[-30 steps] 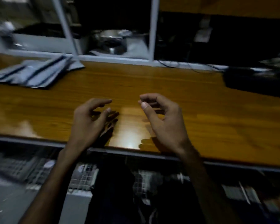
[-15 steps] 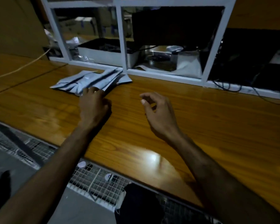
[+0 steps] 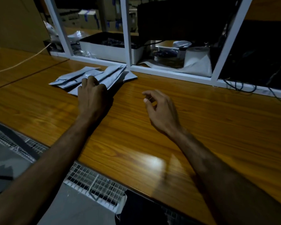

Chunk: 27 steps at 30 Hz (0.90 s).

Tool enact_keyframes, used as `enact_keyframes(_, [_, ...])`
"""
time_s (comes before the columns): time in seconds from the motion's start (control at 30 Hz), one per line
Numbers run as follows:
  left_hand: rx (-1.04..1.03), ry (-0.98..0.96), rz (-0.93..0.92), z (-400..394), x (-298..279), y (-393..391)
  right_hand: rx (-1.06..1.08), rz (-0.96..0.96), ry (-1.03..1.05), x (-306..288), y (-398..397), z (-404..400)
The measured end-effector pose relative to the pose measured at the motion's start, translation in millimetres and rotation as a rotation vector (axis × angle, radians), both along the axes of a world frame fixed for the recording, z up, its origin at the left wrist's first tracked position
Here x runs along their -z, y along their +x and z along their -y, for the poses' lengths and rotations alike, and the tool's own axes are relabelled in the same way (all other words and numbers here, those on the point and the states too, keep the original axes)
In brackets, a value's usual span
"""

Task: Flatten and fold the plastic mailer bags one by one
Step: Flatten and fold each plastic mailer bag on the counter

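Left hand [image 3: 92,95] reached from tabletop [image 3: 201,120] centre to pile of grey mailer bags [image 3: 110,73] at far edge against white frame [image 3: 128,46]. Rested on nearest bag, fingers lightly bent; grasp not confirmable. Right hand [image 3: 161,111] hovered mid-tabletop, loosely curled, holding nothing. Judged: fetch of next bag begun; flattening and folding of it not yet started.

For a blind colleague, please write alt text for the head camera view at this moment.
A person's left hand rests on a pile of grey plastic mailer bags on a wooden table. The right hand hovers nearby, loosely curled and holding nothing. A white frame stands behind.
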<state>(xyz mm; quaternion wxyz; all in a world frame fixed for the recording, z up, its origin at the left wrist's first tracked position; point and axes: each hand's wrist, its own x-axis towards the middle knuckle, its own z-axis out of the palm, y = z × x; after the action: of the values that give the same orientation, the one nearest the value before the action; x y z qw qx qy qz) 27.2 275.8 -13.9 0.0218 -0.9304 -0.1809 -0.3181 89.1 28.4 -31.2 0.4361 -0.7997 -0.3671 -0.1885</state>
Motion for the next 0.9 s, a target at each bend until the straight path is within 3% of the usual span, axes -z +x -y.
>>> enact_keyframes(0.23, [0.226, -0.139, 0.187, 43.1, 1.2, -28.7, 0.012, -0.022, 0.003, 5.3, 12.7, 2.2])
enact_keyframes(0.67, [0.262, -0.180, 0.263, 50.4, 2.1, -36.7, -0.008, 0.073, -0.283, -39.2, 51.9, -84.3])
enact_keyframes(0.9, [0.330, -0.187, 0.324, 42.9, 8.2, -28.7, 0.087, 0.216, -0.239, -42.6, 47.8, -62.0])
